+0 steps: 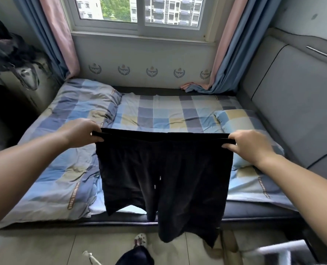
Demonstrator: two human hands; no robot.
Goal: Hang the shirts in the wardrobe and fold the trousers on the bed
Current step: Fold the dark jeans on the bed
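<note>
Trousers (164, 173) hang over the bed (178, 111), waistband stretched between my outstretched left hand (82, 133) and right hand (248, 145), both gripping.

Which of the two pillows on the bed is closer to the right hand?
The pillow by the grey headboard; the right hand hovers over it.

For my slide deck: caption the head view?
Both hands, left and right, hold black drawstring shorts by the waistband above a checked bed.
</note>
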